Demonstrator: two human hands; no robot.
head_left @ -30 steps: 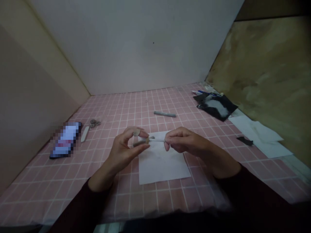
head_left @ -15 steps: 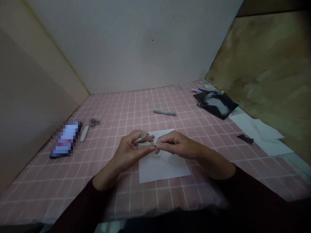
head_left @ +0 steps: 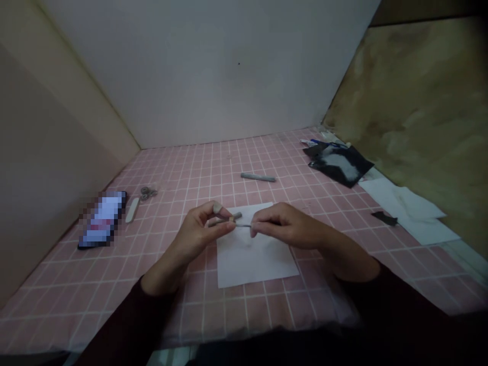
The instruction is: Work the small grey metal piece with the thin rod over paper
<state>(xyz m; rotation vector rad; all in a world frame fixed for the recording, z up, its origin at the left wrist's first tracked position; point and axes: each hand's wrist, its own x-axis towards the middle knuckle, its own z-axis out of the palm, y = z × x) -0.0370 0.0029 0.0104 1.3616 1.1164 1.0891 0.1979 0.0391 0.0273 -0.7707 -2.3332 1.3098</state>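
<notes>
Above a white sheet of paper (head_left: 255,262), my left hand (head_left: 198,226) pinches a small tan piece (head_left: 232,219) between thumb and index finger. A light patch, maybe a wrap or bandage, covers part of that index finger. My right hand (head_left: 285,226) is closed, fingertips pinching the end of a thin grey strip (head_left: 243,224) that spans the gap to the tan piece. Whether the strip passes through the piece or only touches it, I cannot tell. Behind my left fingers lies a grey rod (head_left: 237,215), partly hidden by them.
Farther back lies another grey rod (head_left: 258,177). To the left are a phone (head_left: 102,218), a white flat stick (head_left: 132,210) and small grey rings (head_left: 148,192). Dusty black sheets (head_left: 341,163), a black scrap (head_left: 384,218) and white papers (head_left: 412,211) lie right.
My right hand has moved slightly right, away from my left, which has shifted a little left. More of the thin strip now shows between them.
</notes>
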